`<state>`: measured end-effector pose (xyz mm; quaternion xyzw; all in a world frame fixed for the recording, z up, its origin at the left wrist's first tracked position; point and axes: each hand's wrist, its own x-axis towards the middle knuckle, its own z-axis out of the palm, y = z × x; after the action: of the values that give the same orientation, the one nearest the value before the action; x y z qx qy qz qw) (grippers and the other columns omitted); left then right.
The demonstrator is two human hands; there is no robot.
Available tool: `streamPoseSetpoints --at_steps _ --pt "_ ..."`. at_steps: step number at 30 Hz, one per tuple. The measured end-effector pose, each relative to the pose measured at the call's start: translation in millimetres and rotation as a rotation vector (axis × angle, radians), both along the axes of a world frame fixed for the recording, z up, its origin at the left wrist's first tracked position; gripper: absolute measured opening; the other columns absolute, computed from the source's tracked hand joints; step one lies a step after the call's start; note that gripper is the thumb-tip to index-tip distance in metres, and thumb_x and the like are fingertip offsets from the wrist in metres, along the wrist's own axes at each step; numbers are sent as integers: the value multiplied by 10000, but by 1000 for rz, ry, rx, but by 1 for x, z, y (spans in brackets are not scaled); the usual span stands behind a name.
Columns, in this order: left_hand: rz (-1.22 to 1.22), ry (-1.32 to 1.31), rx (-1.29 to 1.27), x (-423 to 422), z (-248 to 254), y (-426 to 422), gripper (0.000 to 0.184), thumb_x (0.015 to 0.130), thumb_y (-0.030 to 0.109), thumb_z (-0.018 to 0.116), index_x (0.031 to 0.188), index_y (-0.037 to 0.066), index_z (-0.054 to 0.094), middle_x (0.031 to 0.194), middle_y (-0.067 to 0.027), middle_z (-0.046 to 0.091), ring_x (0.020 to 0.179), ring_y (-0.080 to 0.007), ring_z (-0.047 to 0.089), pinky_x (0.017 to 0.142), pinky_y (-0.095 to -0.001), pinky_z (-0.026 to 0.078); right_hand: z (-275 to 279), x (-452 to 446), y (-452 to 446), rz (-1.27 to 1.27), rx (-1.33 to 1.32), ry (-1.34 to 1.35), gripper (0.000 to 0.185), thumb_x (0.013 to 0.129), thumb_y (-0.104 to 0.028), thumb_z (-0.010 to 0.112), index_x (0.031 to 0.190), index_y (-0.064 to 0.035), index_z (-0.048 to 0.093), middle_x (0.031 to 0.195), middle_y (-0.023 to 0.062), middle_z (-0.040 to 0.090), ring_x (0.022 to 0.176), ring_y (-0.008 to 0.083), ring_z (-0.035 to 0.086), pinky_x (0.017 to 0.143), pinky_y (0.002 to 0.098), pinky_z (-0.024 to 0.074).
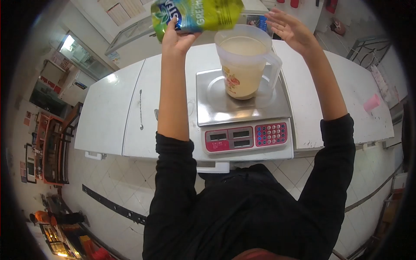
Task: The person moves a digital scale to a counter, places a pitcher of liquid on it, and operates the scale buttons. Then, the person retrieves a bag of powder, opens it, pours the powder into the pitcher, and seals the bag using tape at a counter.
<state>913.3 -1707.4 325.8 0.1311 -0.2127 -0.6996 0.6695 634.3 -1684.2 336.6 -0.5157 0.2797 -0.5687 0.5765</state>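
Observation:
My left hand (177,40) grips the lower side of a green and blue pouch (212,16) with "GREEN" printed on it. The pouch lies roughly sideways in the air, one end close to the jug's rim. Below that end, a translucent plastic jug (240,71) with a flower print stands upright, filled high with a cloudy pale liquid. It rests on the steel plate of a digital scale (207,113); the scale's readings are too dim to read. To the right of the jug, my right hand (291,34) is raised with fingers apart, holding nothing.
On the white worktop (164,78) a long thin bar spoon (141,110) lies at the left. Partly behind my left forearm is a small metal item (156,113). A pink cup (371,103) lies near the right edge. A chest freezer (143,45) stands beyond the worktop.

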Motion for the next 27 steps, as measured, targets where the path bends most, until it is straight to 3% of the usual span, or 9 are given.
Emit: streamPoseSetpoints --at_steps 3,6,7,10,13,19,22,23,27 --pt "82 -398 -228 -25 21 16 409 861 229 362 1200 30 248 1257 -168 295 1159 -321 293 936 -545 222 2 9 10 -26 18 22 597 710 -170 627 1166 51 311 1157 190 393 1103 247 377 952 321 288" --pt "82 -553 -367 -35 36 16 410 850 172 402 1188 0 243 1240 -173 302 1140 -295 317 947 -513 239 -5 11 1 -43 40 -13 559 704 -163 634 1134 53 350 1132 165 412 1081 233 390 933 303 315" --pt "129 -551 -414 -36 34 10 275 854 224 434 1067 50 448 1032 -86 509 947 -195 485 775 -319 410 -4 11 5 -57 83 -20 518 702 -156 635 1102 58 383 1119 147 418 1074 223 388 906 284 341" --pt "268 -544 -567 -47 33 8 272 837 173 451 1071 36 431 1017 -85 506 940 -188 484 752 -306 412 -3 11 13 -25 66 -63 507 703 -152 634 1090 66 389 1113 149 416 1070 228 390 894 281 355" --pt "286 -530 -480 -49 33 15 283 831 143 456 1085 30 406 1021 -84 496 948 -189 478 737 -297 415 -4 12 15 -62 47 -78 507 719 -156 617 1104 77 382 1160 173 374 1090 246 374 911 292 343" --pt "-118 -218 -404 -10 8 -22 480 817 201 495 1194 33 249 1141 -109 422 1006 -238 451 867 -392 357 4 14 22 -32 92 -114 535 762 -178 567 1151 102 328 1236 236 258 1138 300 316 965 331 290" --pt "74 -143 -17 -11 2 -8 384 856 171 385 1170 -15 267 1236 -182 301 1135 -298 321 939 -519 251 -2 -2 6 108 22 -130 536 769 -186 561 1154 100 323 1238 249 246 1148 311 301 975 340 274" --pt "57 -51 82 -22 2 7 388 862 170 366 1183 -15 252 1238 -190 292 1133 -313 318 928 -527 274 3 8 11 -38 117 -192 418 742 -96 572 1073 44 359 1111 177 405 1054 250 389 874 315 351" --pt "-58 195 139 -22 -11 3 385 873 202 308 1204 13 250 1251 -174 295 1153 -333 292 946 -558 215 -5 -1 -7 41 95 -216 424 741 -102 572 1073 61 365 1131 176 385 1079 257 369 876 309 353"
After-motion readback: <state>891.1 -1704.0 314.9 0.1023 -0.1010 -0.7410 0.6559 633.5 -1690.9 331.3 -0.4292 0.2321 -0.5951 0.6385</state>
